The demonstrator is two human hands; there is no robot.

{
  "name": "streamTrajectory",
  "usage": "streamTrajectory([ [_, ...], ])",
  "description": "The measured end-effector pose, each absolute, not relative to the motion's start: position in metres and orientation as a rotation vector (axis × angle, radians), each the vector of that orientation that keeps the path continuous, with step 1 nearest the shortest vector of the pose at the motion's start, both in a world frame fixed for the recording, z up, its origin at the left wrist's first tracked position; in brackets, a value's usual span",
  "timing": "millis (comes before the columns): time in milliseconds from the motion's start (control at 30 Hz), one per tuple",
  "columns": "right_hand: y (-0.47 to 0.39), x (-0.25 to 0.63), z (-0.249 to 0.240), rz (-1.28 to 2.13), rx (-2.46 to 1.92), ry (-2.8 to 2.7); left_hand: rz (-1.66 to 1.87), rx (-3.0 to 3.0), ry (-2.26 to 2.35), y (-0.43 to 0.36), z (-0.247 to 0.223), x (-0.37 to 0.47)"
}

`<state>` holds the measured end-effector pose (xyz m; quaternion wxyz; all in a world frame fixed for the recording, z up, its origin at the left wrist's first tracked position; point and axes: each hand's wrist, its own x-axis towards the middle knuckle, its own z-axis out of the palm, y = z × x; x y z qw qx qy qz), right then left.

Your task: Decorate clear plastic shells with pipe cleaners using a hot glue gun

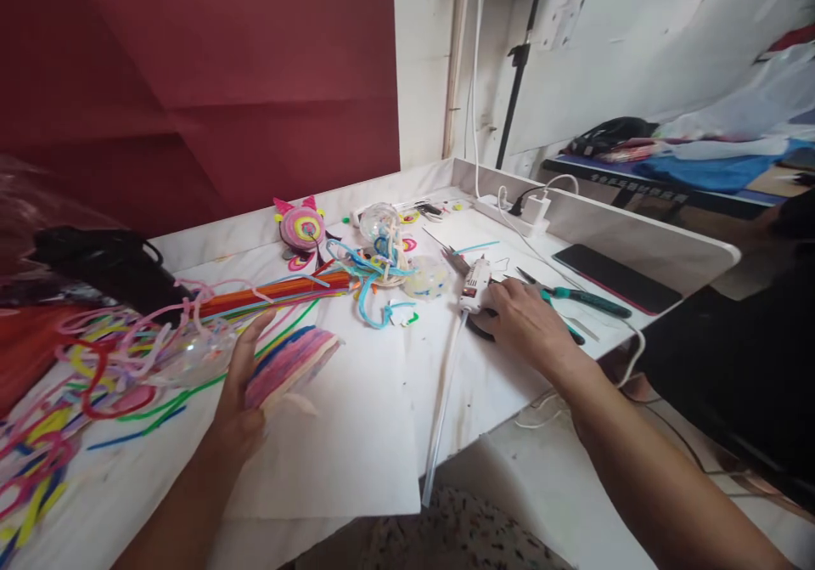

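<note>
My left hand [240, 400] grips a striped pipe-cleaner piece [289, 366] in pink, blue and cream, thumb upright beside it, above a white sheet [344, 459]. A pale strip hangs from its lower edge. On the right, the fingers of my right hand [525, 324] are curled at the handle side of a white hot glue gun [472, 288], their tips partly hidden. A long clear glue stick [442, 417] runs from the gun's back past the table edge. Scissors [449, 251] lie beside the gun, a black handle loop showing under my hand.
Green-handled pliers [589, 300] and a black phone [615, 277] lie right. A power strip [509, 211] with cables stands behind. Loose pipe cleaners [51, 451] cover the left. A pink-and-yellow round figure [304, 228] and a clear ball [380, 222] sit at the back.
</note>
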<state>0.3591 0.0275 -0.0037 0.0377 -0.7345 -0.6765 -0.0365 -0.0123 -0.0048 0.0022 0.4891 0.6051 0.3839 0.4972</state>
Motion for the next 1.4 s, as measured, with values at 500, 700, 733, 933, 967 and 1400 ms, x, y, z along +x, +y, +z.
streamTrajectory([
  [500, 0.007, 0.396, 0.013, 0.59, -1.371, -1.187, 1.345, 1.475, 0.887, -0.002, -0.001, -0.005],
  [700, -0.035, 0.356, 0.027, 1.024, -1.004, -1.166, 1.358, 1.542, 0.905, -0.001, -0.003, -0.007],
  [733, -0.042, 0.347, 0.025, 1.071, -0.967, -1.194, 1.357, 1.557, 0.907, -0.001, -0.003, -0.007],
  [933, -0.067, 0.314, 0.011, 1.312, -0.859, -1.381, 1.41, 1.595, 0.91, 0.0, -0.002, -0.006],
  [967, -0.069, 0.311, 0.01, 1.359, -0.847, -1.406, 1.409, 1.614, 0.914, 0.0, -0.002, -0.006],
  [1400, -0.074, 0.293, 0.014, 1.428, -0.868, -1.521, 1.455, 1.646, 0.872, 0.0, -0.004, -0.003],
])
